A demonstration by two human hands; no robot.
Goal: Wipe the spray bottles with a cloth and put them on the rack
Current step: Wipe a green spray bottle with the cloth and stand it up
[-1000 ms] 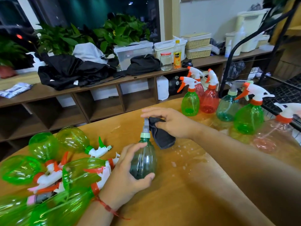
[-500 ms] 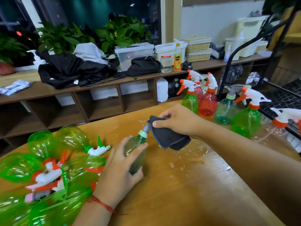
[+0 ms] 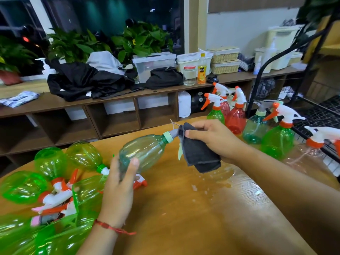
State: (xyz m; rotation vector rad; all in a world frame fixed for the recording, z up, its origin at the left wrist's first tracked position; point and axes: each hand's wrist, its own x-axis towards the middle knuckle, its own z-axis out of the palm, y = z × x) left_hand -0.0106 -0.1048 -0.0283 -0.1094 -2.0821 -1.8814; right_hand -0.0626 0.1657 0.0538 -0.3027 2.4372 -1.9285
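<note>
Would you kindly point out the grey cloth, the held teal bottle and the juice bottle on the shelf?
grey cloth (image 3: 201, 156): head view, hanging fold.
held teal bottle (image 3: 145, 150): head view, clear body.
juice bottle (image 3: 201, 75): head view, lower body.

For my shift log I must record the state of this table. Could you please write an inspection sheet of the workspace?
Surface: wooden table, wet patch with droplets near the right hand.
Job's things: teal bottle held tilted, dark cloth wrapped on its spray head; green bottles lying piled at left; upright bottles at right, beside the black rack.
Clutter: black clothes, storage boxes and glass jar on the shelf behind.
Hands: left hand grips the bottle's base; right hand holds the cloth.
Cables: nothing seen.
Surroundings: potted plants before a dark window.
</note>
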